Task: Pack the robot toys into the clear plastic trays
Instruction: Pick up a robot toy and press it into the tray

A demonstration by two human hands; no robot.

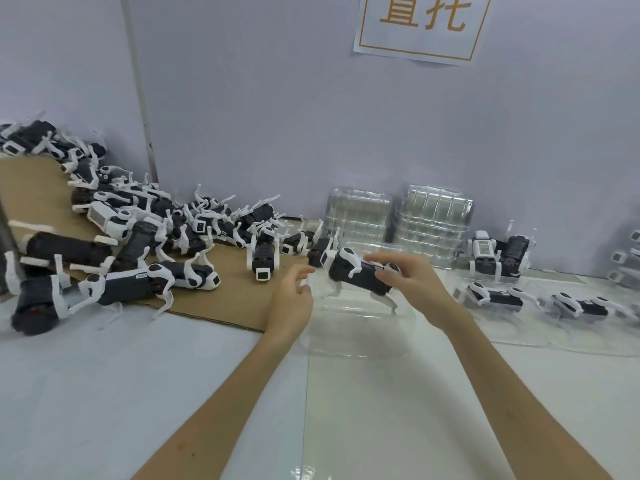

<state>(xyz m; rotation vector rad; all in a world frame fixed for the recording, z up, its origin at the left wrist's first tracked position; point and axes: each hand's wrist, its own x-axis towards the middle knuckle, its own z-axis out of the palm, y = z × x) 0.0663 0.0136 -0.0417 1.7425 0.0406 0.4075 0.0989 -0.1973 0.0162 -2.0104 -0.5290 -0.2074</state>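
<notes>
The right hand (414, 280) grasps a toy (356, 273) by its rear end, fingers laid along the top of the black body and thumb beneath. The toy's white head points away from the grip toward the left hand (292, 299), and its legs hang down.

Directly below the grip lies a clear tray (360, 348) on the table (104, 393). The toy is over the tray's far part; whether its feet touch the plastic cannot be told. The left hand sits just across from the grip, at the tray's left edge, with its fingers loosely curled. Whether they pinch the rim or hold nothing is unclear.

Behind the grip, two stacks (358, 216) of clear trays lean against the wall (277, 116), side by side.

On the far side of the gripping wrist, packed toys (495, 298) lie in trays in a row, and more toys stand upright (495, 252) just behind them.

Beyond the left hand, well apart from the grip, a sheet of cardboard (225, 306) carries a loose pile (145, 233) of black-and-white toys, tumbled at all angles — one lone toy (261, 261) stands nearest the left hand, facing the camera.

High above the grip a paper sign (420, 26) with orange characters hangs on the wall.
</notes>
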